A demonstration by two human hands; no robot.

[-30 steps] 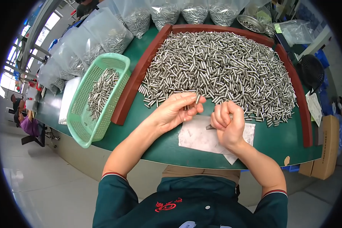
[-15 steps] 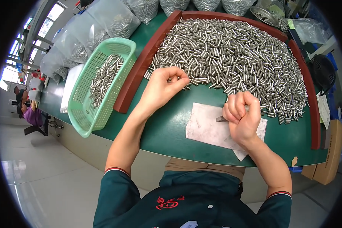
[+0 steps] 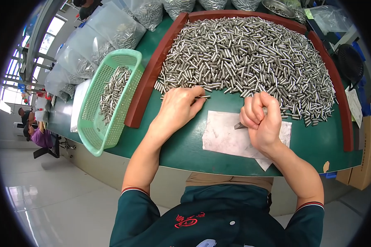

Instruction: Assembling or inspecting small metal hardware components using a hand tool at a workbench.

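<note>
A large heap of short, shiny metal pins [image 3: 243, 53] covers the far part of the green table. My left hand [image 3: 178, 108] is at the heap's near left edge, thumb and fingers closed on a single metal pin [image 3: 203, 96]. Over the white cloth [image 3: 222, 138], my right hand [image 3: 260, 119] makes a fist around a tool. Only the tool's flat, dark metal tip [image 3: 239, 126] sticks out at the fist's left side; the rest is hidden, so its kind does not show.
Dark red wooden rails [image 3: 152, 78] border the heap. Left of them stands a green plastic basket [image 3: 95, 144] with more pins inside. Clear bags of pins [image 3: 125, 33] line the back left. A metal bowl [image 3: 285, 13], black fan [image 3: 350, 64] and cardboard box [image 3: 360, 160] are at right.
My left hand has come down and turned palm-down at the heap's edge, where a pin now shows between its fingers. My right fist stays nearly still over the cloth. The whole view has shifted slightly.
</note>
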